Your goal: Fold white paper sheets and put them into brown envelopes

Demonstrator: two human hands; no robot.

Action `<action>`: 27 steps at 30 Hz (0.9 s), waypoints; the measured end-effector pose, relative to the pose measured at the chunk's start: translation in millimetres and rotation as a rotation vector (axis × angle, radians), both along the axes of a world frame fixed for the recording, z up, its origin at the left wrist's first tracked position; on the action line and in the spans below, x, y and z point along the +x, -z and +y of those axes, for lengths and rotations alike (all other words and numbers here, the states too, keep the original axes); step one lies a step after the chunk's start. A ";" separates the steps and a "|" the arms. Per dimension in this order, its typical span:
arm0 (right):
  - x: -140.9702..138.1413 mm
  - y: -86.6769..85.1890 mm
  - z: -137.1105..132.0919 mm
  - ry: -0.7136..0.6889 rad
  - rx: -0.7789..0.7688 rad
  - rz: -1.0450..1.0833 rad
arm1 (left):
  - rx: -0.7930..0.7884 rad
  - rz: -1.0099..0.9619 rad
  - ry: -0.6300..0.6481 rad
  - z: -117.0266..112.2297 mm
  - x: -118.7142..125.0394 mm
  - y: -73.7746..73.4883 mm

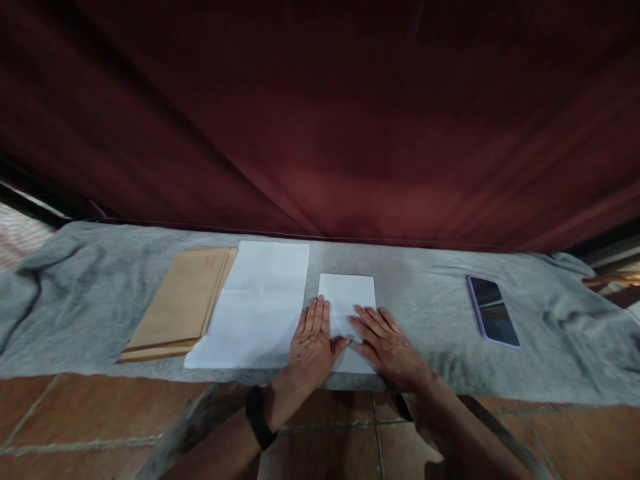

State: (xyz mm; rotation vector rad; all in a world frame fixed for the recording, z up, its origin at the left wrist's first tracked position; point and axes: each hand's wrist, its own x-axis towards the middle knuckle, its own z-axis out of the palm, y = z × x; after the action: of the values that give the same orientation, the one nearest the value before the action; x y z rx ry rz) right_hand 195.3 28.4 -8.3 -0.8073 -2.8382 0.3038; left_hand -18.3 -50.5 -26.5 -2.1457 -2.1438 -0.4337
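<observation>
A small folded white sheet (347,293) lies on the grey cloth (425,293) in front of me. My left hand (311,343) rests flat on its left edge, fingers stretched out and together. My right hand (387,347) lies flat on the sheet's lower right part, fingers extended toward the upper left. Both hands press down on the paper and hold nothing. A black band (259,417) sits on my left wrist.
A stack of larger white sheets (257,303) lies left of the folded one, touching my left hand. Brown envelopes (177,303) are further left. A phone (493,310) with a purple case lies at right. A dark red curtain (320,113) hangs behind. Tiled floor (75,413) is below.
</observation>
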 end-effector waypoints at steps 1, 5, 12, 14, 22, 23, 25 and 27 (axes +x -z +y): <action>1.0 1.1 -0.5 0.013 0.005 -0.001 | 0.003 0.000 -0.001 -0.1 0.0 -0.2; 9.7 5.4 2.0 0.068 0.036 0.009 | 0.013 0.005 0.006 -0.1 -0.6 -0.6; 23.8 6.7 7.5 0.095 0.040 -0.009 | 0.023 -0.007 0.014 -0.4 -2.1 0.9; 26.0 5.9 8.4 0.099 0.036 -0.003 | 0.023 -0.011 0.012 -0.3 -2.3 1.5; 27.0 4.5 8.8 0.106 0.021 0.015 | -0.005 -0.059 0.157 -0.9 5.2 -18.2; 27.4 4.2 9.3 0.106 0.010 0.015 | -0.019 -0.061 0.214 -1.6 7.1 -21.1; 29.0 3.1 11.2 0.103 -0.020 0.014 | -0.047 -0.059 0.297 -3.4 10.5 -24.3; 31.7 1.2 14.0 0.097 -0.060 0.013 | -0.069 -0.055 0.312 -5.2 12.6 -24.6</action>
State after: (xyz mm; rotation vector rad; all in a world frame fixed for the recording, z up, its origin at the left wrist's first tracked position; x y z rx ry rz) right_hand 227.0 42.4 -9.5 -0.9475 -2.7788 0.3797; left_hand -5.7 -55.7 -1.9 -2.5471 -1.8766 -0.4495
